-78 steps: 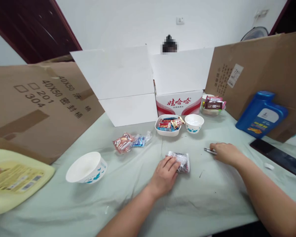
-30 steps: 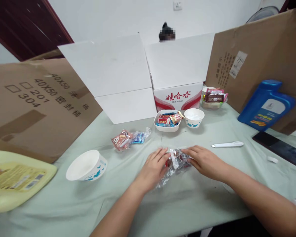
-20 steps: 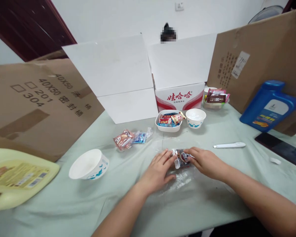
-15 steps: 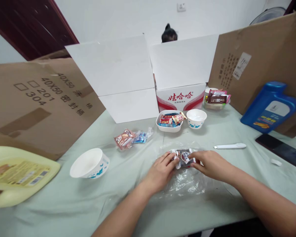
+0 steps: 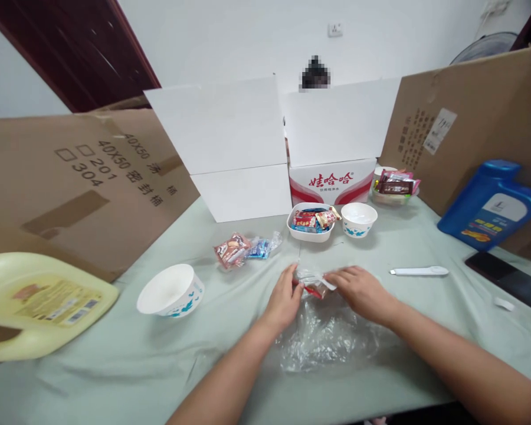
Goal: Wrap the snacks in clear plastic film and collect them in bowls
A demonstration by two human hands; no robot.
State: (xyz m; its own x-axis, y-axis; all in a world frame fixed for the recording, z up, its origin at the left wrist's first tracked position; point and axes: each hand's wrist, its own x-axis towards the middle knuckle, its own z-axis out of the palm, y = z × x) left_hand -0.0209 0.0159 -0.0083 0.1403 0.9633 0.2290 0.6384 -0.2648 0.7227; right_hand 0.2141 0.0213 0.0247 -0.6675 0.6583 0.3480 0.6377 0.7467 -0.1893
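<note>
At the middle of the table, small snack packets with red and brown wrapping lie between my hands, partly under a fold of clear plastic. My left hand presses against their left side, thumb on the red edge. From the right, my right hand grips the folded plastic at the packets' upper edge with bent fingers. Crinkled clear plastic wrap spreads out below them on the cloth. My fingers hide part of the packets.
Snack bags, a paper bowl and a yellow jug lie to the left. Behind are a snack tub, a paper cup and a white box. To the right: a utility knife, phone and blue bottle.
The dark packet with a round label no longer shows on top; red and brown packets under folded plastic show instead. More of the wrap lies toward me. The view has shifted slightly.
</note>
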